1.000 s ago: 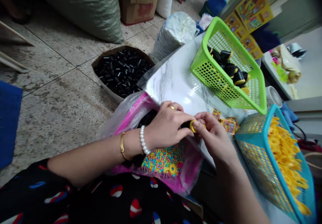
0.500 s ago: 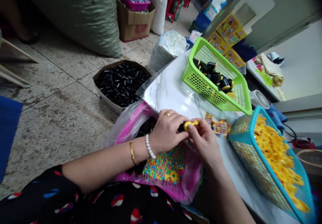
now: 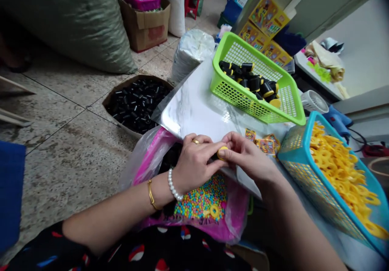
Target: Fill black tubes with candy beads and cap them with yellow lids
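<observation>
My left hand (image 3: 194, 163) is closed around a small black plastic bottle (image 3: 214, 156), mostly hidden by the fingers. At its end sits a yellow cap (image 3: 223, 152), with my right thumb pressed on it. The fingers of my right hand (image 3: 247, 155) are bent around the cap's far side. Below both hands, a pink tub (image 3: 235, 228) lined with clear plastic holds many tiny coloured balls (image 3: 197, 202). A loose yellow ring cap (image 3: 214, 211) lies on the balls, and black bottles (image 3: 170, 157) fill the tub's left side.
On the marbled table (image 3: 185, 108) stand a green basket (image 3: 258, 115) of capped black bottles and a blue basket (image 3: 299, 157) of yellow caps. Small printed packets (image 3: 266, 146) lie between them. A carton of black bottles (image 3: 133, 104) and a white sack (image 3: 193, 52) stand on the floor.
The yellow cap's ring end stuck out before; now it is folded over or covered by my right fingers. My right hand has turned flatter across the bottle. The camera view has shifted slightly.
</observation>
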The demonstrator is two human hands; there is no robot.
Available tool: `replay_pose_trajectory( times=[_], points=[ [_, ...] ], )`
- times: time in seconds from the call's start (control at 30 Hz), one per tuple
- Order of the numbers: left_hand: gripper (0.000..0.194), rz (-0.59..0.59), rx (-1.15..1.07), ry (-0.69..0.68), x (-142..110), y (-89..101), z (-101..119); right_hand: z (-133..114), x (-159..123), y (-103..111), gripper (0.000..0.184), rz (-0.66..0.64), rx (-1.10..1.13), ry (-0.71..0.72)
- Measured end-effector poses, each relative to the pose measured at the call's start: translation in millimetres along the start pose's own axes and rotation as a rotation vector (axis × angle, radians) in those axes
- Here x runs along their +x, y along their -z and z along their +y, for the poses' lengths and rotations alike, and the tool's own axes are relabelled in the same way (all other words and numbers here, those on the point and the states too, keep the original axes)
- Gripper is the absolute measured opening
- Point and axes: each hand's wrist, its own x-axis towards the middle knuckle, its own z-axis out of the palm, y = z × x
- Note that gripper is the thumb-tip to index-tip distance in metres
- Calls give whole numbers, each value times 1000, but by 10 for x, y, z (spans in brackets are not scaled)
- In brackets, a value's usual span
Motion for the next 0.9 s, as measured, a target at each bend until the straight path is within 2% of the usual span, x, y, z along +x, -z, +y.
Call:
replay_pose_trajectory(
  times=[0.13, 0.3, 0.4, 0.5, 0.6, 0.67, 0.73, 0.8, 0.87, 0.9],
  points=[
    [31, 0, 48, 20, -6, -18, 0, 97, -20, -19, 39, 11, 26, 55],
    [27, 21, 128, -5, -33, -38, -22, 127, -109, 96, 46, -52, 34, 181],
    [27, 19, 140, 11, -42, -50, -32, 71, -163, 35, 34, 85, -264, 342],
    [24, 5, 123, 34, -36, -64, -44, 73, -191, -161, 20, 278, -583, 474],
    [22, 17, 147, 31, -23, -74, -63, 152, -195, -346, 19, 443, -656, 550],
    [21, 36, 185, -10, -14, -73, -92, 190, -176, -371, 25, 486, -680, 594],
    [23, 46, 237, -106, -7, -66, -137, 147, -132, -287, 27, 472, -710, 599],
    [43, 43, 295, -205, -11, -47, -178, -25, -67, -115, 23, 513, -748, 598],
    [56, 96, 319, -254, -43, -17, -190, -315, 6, 106, 19, 670, -788, 642],
    [55, 128, 318, -271, -71, 2, -181, -482, 40, 226, 20, 769, -803, 682]
  ],
)
